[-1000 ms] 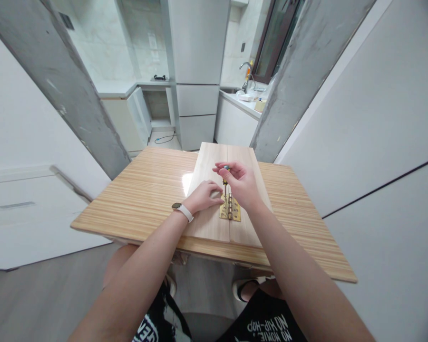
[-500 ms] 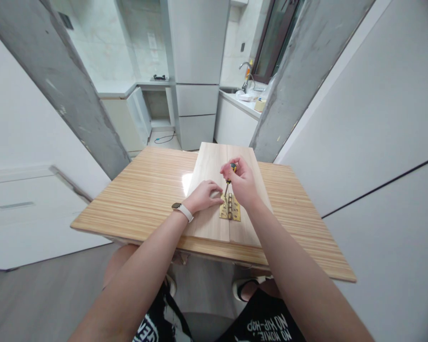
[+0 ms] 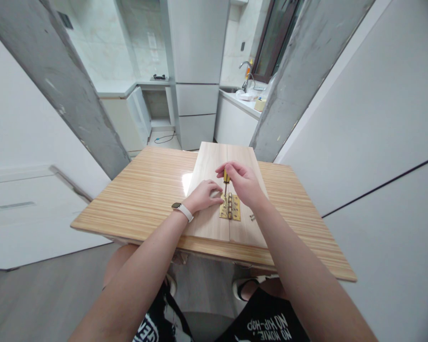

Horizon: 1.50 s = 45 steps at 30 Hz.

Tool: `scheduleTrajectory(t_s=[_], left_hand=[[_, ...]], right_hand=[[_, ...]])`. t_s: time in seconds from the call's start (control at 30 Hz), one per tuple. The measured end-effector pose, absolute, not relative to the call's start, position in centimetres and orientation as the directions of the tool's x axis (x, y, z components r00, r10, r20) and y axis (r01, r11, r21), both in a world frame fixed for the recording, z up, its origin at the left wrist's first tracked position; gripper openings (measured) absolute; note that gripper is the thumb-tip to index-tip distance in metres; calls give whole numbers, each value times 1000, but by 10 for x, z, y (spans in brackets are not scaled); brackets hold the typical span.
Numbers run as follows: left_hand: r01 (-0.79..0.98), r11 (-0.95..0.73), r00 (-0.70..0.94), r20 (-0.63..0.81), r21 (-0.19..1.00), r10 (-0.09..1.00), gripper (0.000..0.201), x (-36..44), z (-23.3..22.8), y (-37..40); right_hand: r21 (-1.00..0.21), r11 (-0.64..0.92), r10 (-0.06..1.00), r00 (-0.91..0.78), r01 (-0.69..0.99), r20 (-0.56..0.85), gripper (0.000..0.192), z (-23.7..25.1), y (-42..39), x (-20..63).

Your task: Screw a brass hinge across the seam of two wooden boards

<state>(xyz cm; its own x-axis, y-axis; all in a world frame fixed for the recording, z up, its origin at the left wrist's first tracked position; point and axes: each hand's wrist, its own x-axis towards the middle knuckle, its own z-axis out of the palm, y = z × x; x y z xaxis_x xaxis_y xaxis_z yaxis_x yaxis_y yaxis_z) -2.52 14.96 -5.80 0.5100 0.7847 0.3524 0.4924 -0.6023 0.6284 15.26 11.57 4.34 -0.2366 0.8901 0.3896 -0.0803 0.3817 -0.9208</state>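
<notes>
Hinge, brass, lies flat across the seam of two pale boards, knuckle along the seam. Boards sit on a striped wood table, which spreads out left and right of hinge. Small metal bits, probably screws, on the board right of hinge. Kitchen past hinge: fridge straight beyond, counter beyond-left, faucet and sink beyond-right. Bare grey pillars beyond hinge on both sides. Right hand above hinge's far end: fingers closed round the yellow handle of a screwdriver, shaft pointing down at the left leaf. Left hand just left of hinge, resting on the board: fingers bent, half open, thumb and index apart, tips at the left leaf; can't tell if they touch anything small there.
</notes>
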Motion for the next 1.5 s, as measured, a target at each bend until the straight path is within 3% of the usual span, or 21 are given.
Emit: scheduleTrajectory(t_s=[0.3, 0.6, 0.73, 0.9, 1.2, 1.5], left_hand=[[484, -600, 507, 355, 636, 785, 36, -24, -58, 149], [505, -588, 509, 332, 632, 794, 36, -23, -55, 148], [501, -587, 515, 325, 636, 793, 35, -23, -54, 148], [494, -595, 518, 334, 635, 787, 36, -24, -55, 148], [503, -591, 509, 336, 631, 792, 36, -24, -56, 148], [509, -593, 508, 339, 623, 792, 36, -25, -57, 148]], right_hand=[[-926, 349, 911, -180, -145, 372, 36, 43, 110, 144], [-879, 458, 889, 47, -134, 456, 47, 34, 122, 140], [-888, 454, 887, -50, -77, 459, 39, 37, 121, 144], [-896, 428, 876, -190, -117, 444, 48, 37, 119, 151], [-903, 426, 893, -136, -46, 428, 29, 36, 117, 152], [-892, 415, 907, 5, -179, 421, 38, 34, 119, 139]])
